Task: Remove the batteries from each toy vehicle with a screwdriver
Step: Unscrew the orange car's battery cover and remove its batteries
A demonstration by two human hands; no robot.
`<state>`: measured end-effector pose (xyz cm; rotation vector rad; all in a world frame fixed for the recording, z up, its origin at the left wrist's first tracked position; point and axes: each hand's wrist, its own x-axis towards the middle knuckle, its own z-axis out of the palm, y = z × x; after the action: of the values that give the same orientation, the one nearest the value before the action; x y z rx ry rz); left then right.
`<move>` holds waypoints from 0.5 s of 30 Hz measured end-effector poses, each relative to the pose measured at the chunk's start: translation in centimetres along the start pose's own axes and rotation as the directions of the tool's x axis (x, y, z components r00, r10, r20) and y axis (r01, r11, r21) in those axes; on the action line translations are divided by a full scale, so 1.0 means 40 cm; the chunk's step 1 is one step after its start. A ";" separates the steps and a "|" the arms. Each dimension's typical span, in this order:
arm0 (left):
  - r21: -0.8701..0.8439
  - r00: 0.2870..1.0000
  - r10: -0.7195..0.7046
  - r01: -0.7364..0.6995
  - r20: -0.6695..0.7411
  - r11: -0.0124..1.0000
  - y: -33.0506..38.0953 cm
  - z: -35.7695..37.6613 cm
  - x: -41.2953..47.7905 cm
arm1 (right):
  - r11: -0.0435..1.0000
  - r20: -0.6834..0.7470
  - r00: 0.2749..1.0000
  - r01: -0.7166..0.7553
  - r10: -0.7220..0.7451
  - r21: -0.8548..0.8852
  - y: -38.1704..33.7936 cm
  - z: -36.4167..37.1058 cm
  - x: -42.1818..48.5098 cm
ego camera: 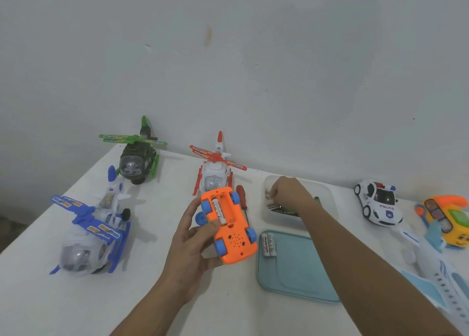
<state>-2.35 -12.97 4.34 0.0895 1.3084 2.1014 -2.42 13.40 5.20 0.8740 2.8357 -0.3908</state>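
Note:
My left hand holds an orange toy car with blue wheels upside down above the table. Its battery bay is open, and a white battery lies inside under my thumb. A red-handled screwdriver lies on the table just right of the car. My right hand reaches into a clear plastic container that holds batteries; its fingers are curled over them, and whether they grip one is hidden. Two loose white batteries rest on a teal lid.
Three toy helicopters stand on the white table: blue at left, green at the back, red and white behind the car. At right sit a police car, an orange and yellow toy and a white plane. A wall rises behind.

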 end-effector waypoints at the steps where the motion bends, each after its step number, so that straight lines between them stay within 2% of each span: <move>1: 0.006 1.000 0.005 -0.005 0.003 1.000 0.002 0.000 0.000 | 0.999 0.004 1.000 0.000 0.000 -0.034 -0.001 0.003 0.004; 6: 0.014 1.000 0.012 -0.012 0.014 1.000 0.006 -0.001 0.005 | 0.997 0.073 0.997 0.039 -0.034 -0.073 -0.004 -0.007 -0.001; 11: 0.037 0.999 0.013 -0.014 0.030 0.999 0.004 0.004 0.004 | 0.997 0.086 0.995 0.047 -0.053 0.067 0.017 -0.009 -0.015; 13: 0.042 0.999 0.013 -0.015 0.037 0.999 0.003 0.004 0.003 | 0.978 0.031 0.999 0.012 -0.019 0.210 0.023 -0.027 -0.032; 15: 0.044 0.999 0.012 -0.013 0.042 0.999 0.002 0.004 0.002 | 0.872 -0.031 0.999 -0.015 0.035 0.489 0.025 -0.053 -0.060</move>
<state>-2.38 -12.82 4.46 0.1604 1.3329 2.0703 -0.03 13.52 7.54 1.0017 2.7937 -1.1372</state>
